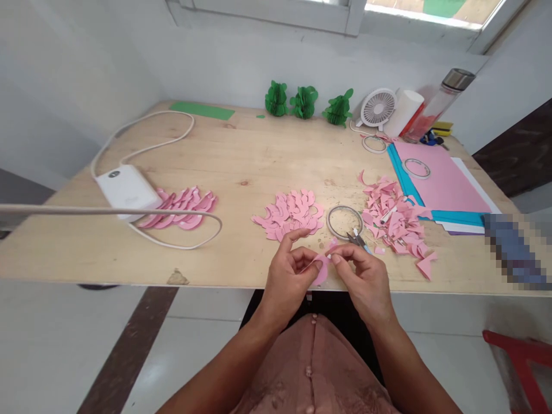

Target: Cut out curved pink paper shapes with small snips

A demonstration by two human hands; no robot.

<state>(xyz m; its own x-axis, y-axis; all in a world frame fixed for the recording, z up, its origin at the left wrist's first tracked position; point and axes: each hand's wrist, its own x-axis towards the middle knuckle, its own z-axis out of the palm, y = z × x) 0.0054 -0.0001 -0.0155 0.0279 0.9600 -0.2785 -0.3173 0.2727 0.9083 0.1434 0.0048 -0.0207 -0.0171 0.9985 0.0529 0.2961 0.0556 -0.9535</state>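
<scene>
Both hands work close together at the near edge of the table. The left hand and the right hand pinch one small pink paper piece between thumbs and fingertips, so the fingers are nearly closed on it. A thin strip that looks like tape seems to stick out by the left thumb, but it is too small to be sure. A lot looks done already. A pile of cut pink shapes lies just beyond the hands, near the middle of the front edge. Another row of curved pink pieces lies toward the left side, beside a white power bank with its cable. To the right lies a heap of pink scraps, so much cutting seems finished. Small scissors and a tape ring rest just beside the right hand. Three green paper balls stand along the far edge. No pink ball shows yet, so I think joining the pink pieces is only starting. A pink sheet lies at the right edge.
</scene>
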